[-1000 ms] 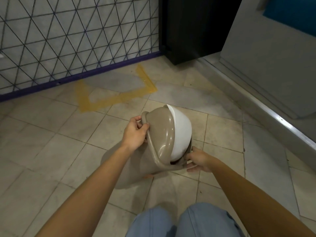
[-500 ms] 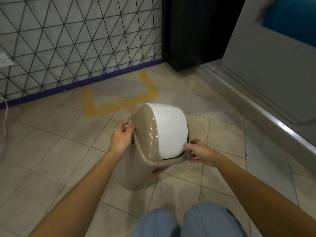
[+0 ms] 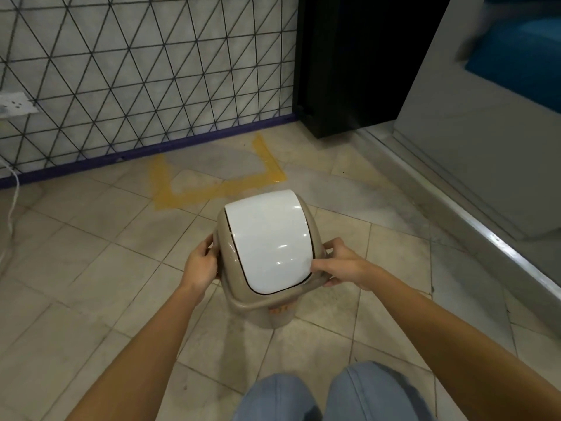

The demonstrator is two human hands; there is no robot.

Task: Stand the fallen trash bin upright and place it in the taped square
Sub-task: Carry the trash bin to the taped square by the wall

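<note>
The trash bin (image 3: 267,253) is beige with a white swing lid and now stands upright on the floor tiles, seen from above. My left hand (image 3: 202,264) grips the left side of its lid rim, and my right hand (image 3: 343,264) grips the right side, thumb on the white flap. The taped square (image 3: 218,180), marked in yellow tape on three sides against the wall's purple base strip, lies just beyond the bin. The bin stands outside it, a short way nearer to me.
A wall with a black wire grid (image 3: 145,71) runs behind the square, with a white socket and cable (image 3: 13,103) at the left. A black cabinet (image 3: 349,62) stands at the back right. A raised metal-edged step (image 3: 491,238) runs along the right. My knees (image 3: 334,396) are below the bin.
The bin has swung from tilted on its side to upright, lid now facing up. Both hands stayed on its rim and shifted to opposite sides.
</note>
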